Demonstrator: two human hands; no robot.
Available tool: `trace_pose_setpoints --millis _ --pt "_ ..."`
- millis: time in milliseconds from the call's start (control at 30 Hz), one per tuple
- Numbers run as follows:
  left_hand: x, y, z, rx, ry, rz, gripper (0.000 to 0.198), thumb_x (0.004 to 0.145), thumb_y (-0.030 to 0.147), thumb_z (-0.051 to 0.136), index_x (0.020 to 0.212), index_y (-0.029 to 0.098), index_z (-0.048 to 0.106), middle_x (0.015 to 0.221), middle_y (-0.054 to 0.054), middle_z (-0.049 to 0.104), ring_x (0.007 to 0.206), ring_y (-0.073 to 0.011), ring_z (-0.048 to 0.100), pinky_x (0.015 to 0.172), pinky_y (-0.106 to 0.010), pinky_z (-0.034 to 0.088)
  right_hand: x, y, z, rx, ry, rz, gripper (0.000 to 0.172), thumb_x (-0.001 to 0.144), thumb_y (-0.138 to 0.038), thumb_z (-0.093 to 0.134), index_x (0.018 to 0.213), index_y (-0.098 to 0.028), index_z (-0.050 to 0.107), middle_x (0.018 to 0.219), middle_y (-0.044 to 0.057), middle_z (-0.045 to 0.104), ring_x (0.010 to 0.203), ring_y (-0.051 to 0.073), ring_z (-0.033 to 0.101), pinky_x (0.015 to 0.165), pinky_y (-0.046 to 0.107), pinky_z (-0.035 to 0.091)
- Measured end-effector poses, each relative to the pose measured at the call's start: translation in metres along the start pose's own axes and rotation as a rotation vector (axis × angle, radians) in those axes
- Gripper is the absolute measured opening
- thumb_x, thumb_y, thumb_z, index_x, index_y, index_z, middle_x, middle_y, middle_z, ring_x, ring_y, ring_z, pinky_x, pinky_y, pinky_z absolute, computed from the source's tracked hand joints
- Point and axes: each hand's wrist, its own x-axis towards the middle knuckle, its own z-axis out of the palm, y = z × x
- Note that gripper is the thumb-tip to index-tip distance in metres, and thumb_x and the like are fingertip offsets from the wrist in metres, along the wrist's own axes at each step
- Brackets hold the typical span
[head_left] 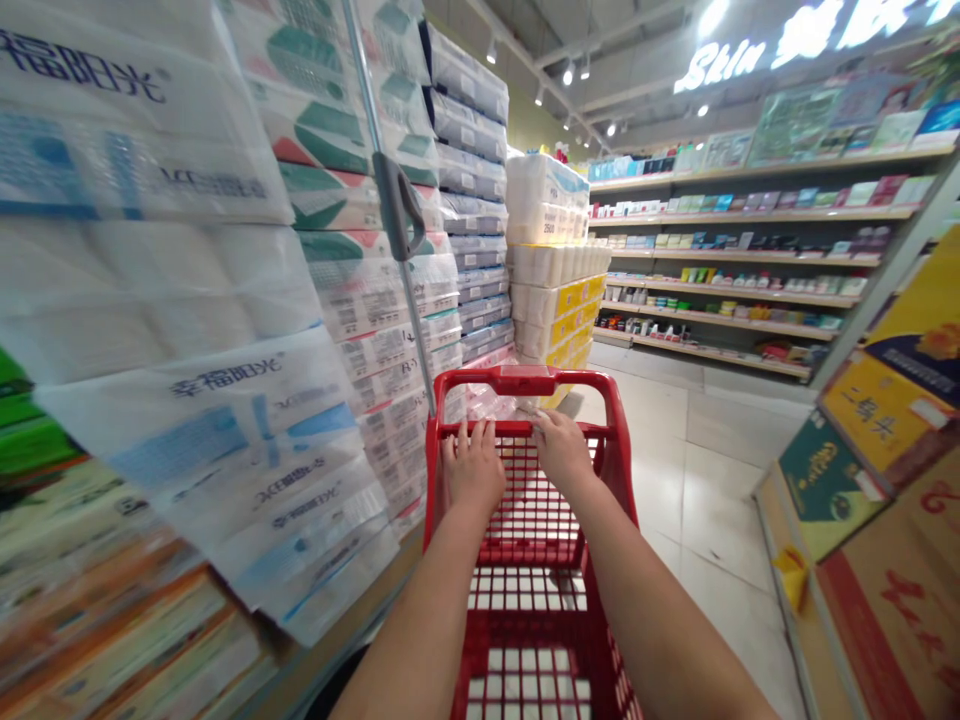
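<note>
My left hand (472, 465) and my right hand (559, 450) both lie over the upper crossbar of a red plastic shopping cart (525, 380), fingers curled across it. The hands sit side by side, a small gap between them. Both forearms stretch forward from the bottom of the view. The cart's red mesh basket (532, 620) shows below my hands, and I see nothing inside it. Its far rim nearly reaches a plastic-wrapped pack (487, 402) at the foot of the stacks.
Tall stacks of wrapped toilet paper packs (375, 280) rise at the left, with a grey pole (394, 210) in front. Shelves of boxed skin-care goods (720, 250) line the right. Printed cardboard displays (885, 500) stand at the near right, beside a tiled floor (697, 480).
</note>
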Motion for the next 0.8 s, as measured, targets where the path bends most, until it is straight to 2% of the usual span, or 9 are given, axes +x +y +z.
trace_pose_setpoints --millis 67,133,233,300,433,467,600,733,800 --pt "0.000 0.000 0.001 0.001 0.000 0.001 0.056 0.086 0.022 0.044 0.142 0.019 0.044 0.148 -0.008 0.045 0.141 -0.0297 0.028 0.114 -0.054 0.022 0.000 -0.002 0.000 0.028 -0.035 -0.088 0.049 0.084 -0.006 0.044 0.128 -0.022 0.058 0.133 0.007 0.058 0.120 0.020 0.050 0.099 0.032 0.036" --pt "-0.001 -0.002 0.001 0.001 0.000 0.002 0.056 0.087 0.022 0.043 0.142 0.020 0.043 0.148 -0.008 0.045 0.141 -0.0294 0.028 0.114 -0.055 0.023 -0.001 -0.001 -0.003 0.003 -0.049 -0.047 0.057 0.079 -0.003 0.045 0.132 -0.023 0.055 0.131 0.006 0.059 0.118 0.020 0.052 0.098 0.033 0.036" --pt "-0.001 -0.003 0.001 0.002 0.001 0.002 0.055 0.088 0.023 0.042 0.143 0.021 0.043 0.149 -0.007 0.044 0.141 -0.0284 0.028 0.114 -0.055 0.023 -0.001 0.004 -0.013 -0.122 -0.006 0.208 0.044 0.080 -0.008 0.047 0.118 -0.021 0.066 0.115 0.009 0.067 0.107 0.026 0.057 0.093 0.039 0.037" --pt "-0.002 -0.003 0.001 0.004 0.002 0.001 0.055 0.088 0.023 0.042 0.143 0.021 0.043 0.149 -0.007 0.044 0.141 -0.0282 0.027 0.114 -0.055 0.023 -0.002 0.005 -0.017 -0.178 0.022 0.289 0.037 0.082 -0.011 0.047 0.111 -0.019 0.068 0.109 0.011 0.068 0.103 0.028 0.058 0.090 0.039 0.037" --pt "-0.001 -0.002 0.001 0.006 0.006 -0.003 0.056 0.087 0.023 0.042 0.143 0.020 0.043 0.149 -0.007 0.044 0.141 -0.0292 0.028 0.113 -0.056 0.023 -0.003 0.004 -0.019 -0.155 -0.022 0.137 0.043 0.081 -0.010 0.046 0.118 -0.020 0.065 0.120 0.010 0.065 0.106 0.026 0.056 0.088 0.035 0.037" --pt "-0.001 -0.002 0.001 0.006 0.001 -0.003 0.056 0.087 0.023 0.042 0.143 0.021 0.042 0.149 -0.007 0.044 0.141 -0.0291 0.029 0.113 -0.057 0.023 -0.003 0.005 -0.019 -0.154 -0.025 0.144 0.044 0.082 -0.010 0.046 0.119 -0.021 0.064 0.121 0.010 0.064 0.106 0.026 0.056 0.088 0.036 0.037" --pt "-0.001 -0.002 -0.001 0.006 -0.022 -0.007 0.056 0.087 0.024 0.043 0.143 0.023 0.042 0.149 -0.007 0.044 0.141 -0.0279 0.028 0.113 -0.057 0.022 -0.004 0.010 -0.023 -0.197 0.032 0.330 0.040 0.085 -0.013 0.044 0.118 -0.020 0.065 0.118 0.014 0.065 0.105 0.030 0.055 0.085 0.040 0.037" --pt "-0.001 -0.002 -0.001 0.006 -0.013 -0.019 0.055 0.088 0.024 0.044 0.143 0.024 0.043 0.149 -0.007 0.044 0.141 -0.0279 0.029 0.113 -0.057 0.022 -0.003 0.008 -0.026 -0.193 0.007 0.198 0.036 0.084 -0.014 0.047 0.113 -0.020 0.067 0.114 0.015 0.065 0.107 0.031 0.051 0.085 0.040 0.037" --pt "-0.001 -0.002 -0.001 0.005 -0.008 -0.020 0.054 0.088 0.024 0.043 0.143 0.025 0.043 0.148 -0.007 0.044 0.141 -0.0277 0.029 0.113 -0.057 0.022 -0.003 0.008 -0.026 -0.218 0.015 0.250 0.032 0.085 -0.016 0.047 0.110 -0.019 0.068 0.110 0.015 0.066 0.104 0.031 0.052 0.082 0.040 0.037"
